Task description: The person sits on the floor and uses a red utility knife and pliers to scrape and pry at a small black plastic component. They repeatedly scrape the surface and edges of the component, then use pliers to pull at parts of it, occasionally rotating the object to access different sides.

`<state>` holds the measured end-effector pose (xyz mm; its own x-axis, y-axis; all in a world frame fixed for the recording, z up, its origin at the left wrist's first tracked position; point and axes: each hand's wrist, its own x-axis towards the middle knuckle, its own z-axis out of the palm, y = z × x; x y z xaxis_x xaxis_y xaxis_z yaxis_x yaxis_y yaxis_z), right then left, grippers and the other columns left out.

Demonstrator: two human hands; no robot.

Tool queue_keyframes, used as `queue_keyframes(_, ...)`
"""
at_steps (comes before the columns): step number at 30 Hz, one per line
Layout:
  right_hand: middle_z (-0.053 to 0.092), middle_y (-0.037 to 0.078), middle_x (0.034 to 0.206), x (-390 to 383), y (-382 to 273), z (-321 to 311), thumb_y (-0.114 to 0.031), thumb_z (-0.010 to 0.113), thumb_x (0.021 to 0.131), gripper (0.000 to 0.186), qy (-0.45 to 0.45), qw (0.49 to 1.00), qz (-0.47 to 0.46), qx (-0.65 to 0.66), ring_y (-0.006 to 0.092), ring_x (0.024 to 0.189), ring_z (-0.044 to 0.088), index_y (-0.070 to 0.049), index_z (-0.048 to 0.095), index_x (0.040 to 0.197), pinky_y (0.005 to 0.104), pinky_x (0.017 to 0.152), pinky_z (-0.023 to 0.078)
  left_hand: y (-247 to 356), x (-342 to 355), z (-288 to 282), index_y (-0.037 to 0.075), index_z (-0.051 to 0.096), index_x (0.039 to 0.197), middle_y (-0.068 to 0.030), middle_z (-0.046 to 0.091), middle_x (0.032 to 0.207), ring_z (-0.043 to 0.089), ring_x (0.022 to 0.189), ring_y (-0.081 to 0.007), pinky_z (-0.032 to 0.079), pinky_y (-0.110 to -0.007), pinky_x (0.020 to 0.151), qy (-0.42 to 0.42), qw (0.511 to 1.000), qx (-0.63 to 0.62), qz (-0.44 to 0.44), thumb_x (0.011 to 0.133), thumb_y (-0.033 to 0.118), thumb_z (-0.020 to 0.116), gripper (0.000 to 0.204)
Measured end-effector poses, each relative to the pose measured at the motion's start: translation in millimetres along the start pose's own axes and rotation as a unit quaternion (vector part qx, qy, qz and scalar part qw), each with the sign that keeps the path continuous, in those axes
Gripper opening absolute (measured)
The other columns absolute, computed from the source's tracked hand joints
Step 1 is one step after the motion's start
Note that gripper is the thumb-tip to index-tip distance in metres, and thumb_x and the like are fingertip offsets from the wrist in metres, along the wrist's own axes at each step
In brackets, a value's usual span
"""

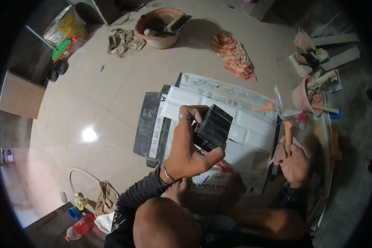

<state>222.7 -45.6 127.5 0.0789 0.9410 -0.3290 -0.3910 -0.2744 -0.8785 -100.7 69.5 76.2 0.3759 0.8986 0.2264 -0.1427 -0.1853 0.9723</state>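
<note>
My left hand [190, 153], wearing a ring and a bracelet, grips a black ridged block [215, 126] between thumb and fingers, above a flattened carton. Off to the right, my right hand [294, 159] is closed around one handle of an orange-handled metal tool [288, 130]. Its jaws and other handle are spread wide, like pliers or snips; motion smears the metal part. Beneath the block lies a white moulded panel [190, 99] on the printed carton [219, 184]. A small red tool [222, 165] rests below my left hand, partly hidden.
At the back stands a mortar-crusted tub [159, 40], with a grey rag [126, 42] beside it. A red-striped cloth [235, 58] lies back right. Right of the carton sits a small bucket [304, 97] with tools. A red bottle [80, 226] and brown bag [106, 198] lie front left.
</note>
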Motion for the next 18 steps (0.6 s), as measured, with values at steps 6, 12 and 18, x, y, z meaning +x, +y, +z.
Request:
queue_keyframes(6, 0.052, 0.005, 0.087, 26.9, 21.3, 48.5, -0.017, 0.053, 0.101, 0.019, -0.007, 0.988, 0.001, -0.151, 0.0168, 0.079, 0.051, -0.002, 0.054, 0.112, 0.0374, 0.076, 0.049, -12.5, -2.0, -17.0, 0.0, 0.026, 0.159, -0.0208, 0.045, 0.149, 0.054, 0.129, -0.0252, 0.049, -0.039, 0.107, -0.143, 0.987, -0.052, -0.054, 0.068, -0.001, 0.081, 0.106)
queue_keyframes(12, 0.058, -0.001, 0.088, 30.1, 26.4, 59.7, -0.032, 0.071, 0.105, 0.034, 0.045, 0.966, 0.074, -0.243, 0.0094, 0.077, 0.05, 0.001, 0.072, 0.114, 0.0292, 0.074, 0.046, -30.2, 2.6, -8.1, -0.009, 0.02, 0.165, -0.0356, 0.049, 0.148, 0.062, 0.127, -0.0475, 0.053, -0.046, 0.104, -0.187, 0.977, 0.103, 0.012, 0.066, 0.016, 0.089, 0.123)
queue_keyframes(18, 0.067, 0.002, 0.106, 35.9, 50.6, 67.7, -0.03, 0.062, 0.112, 0.038, -0.025, 0.972, -0.055, -0.227, 0.01, 0.101, 0.061, 0.003, 0.066, 0.13, 0.0266, 0.094, 0.048, -18.9, -1.2, -7.8, -0.014, 0.051, 0.136, -0.0343, 0.068, 0.106, 0.071, 0.092, -0.0511, 0.058, -0.05, 0.082, -0.235, 0.957, 0.165, -0.037, 0.068, 0.032, 0.095, 0.093)
